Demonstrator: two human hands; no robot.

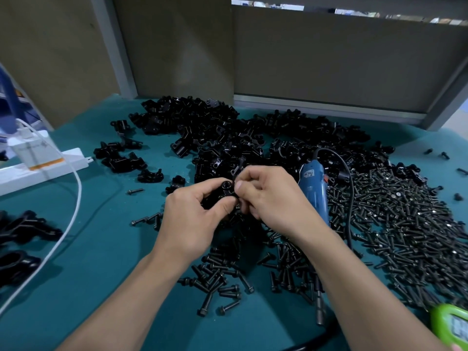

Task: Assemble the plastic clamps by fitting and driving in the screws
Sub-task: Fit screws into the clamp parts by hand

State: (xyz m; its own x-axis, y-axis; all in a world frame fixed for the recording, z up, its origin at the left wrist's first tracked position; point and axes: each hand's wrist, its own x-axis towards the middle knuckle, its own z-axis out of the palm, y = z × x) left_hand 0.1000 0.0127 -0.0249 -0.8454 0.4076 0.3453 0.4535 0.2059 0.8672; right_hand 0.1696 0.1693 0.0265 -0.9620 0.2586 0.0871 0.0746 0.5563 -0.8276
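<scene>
My left hand (193,214) grips a black plastic clamp (224,192) above the green table, thumb curled over its lower side. My right hand (266,196) meets it from the right, thumb and forefinger pinching at the clamp's edge; what they pinch is hidden, likely a screw. A big heap of black clamp parts (228,133) lies behind the hands. Loose black screws (395,224) cover the table to the right and below the hands. A blue electric screwdriver (314,191) lies just right of my right hand, its bit (319,310) pointing toward me.
A white power strip (48,165) with a plugged adapter and white cable (73,206) sits at the left. Finished clamps (20,231) lie at the left edge. A green timer (453,325) is at the bottom right corner. Brown panels wall the table's far side.
</scene>
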